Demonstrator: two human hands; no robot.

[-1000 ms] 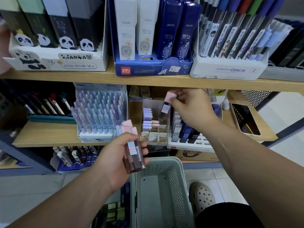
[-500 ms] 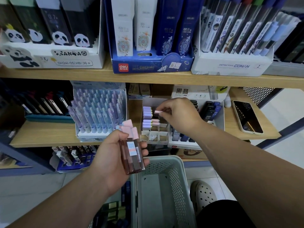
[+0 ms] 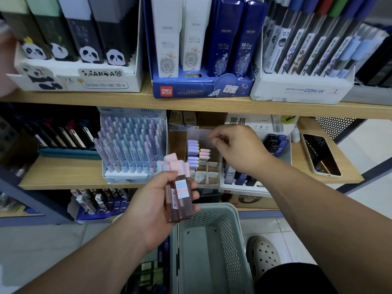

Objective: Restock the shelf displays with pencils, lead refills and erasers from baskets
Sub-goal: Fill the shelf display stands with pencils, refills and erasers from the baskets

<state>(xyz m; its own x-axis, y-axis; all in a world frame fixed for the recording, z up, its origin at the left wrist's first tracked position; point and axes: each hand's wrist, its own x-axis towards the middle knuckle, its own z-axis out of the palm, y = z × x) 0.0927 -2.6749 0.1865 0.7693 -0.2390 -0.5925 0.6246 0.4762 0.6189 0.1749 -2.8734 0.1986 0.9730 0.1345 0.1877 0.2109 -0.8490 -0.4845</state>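
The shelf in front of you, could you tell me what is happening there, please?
A person is restocking lead refills. The left hand holds a bundle of refill cases with pink and blue caps, near a pale green basket. The right hand reaches over the clear display box on the middle shelf, fingers curled; whether it holds anything I cannot tell. The box has a few purple cases and pink cases at the back, and its front slots look empty.
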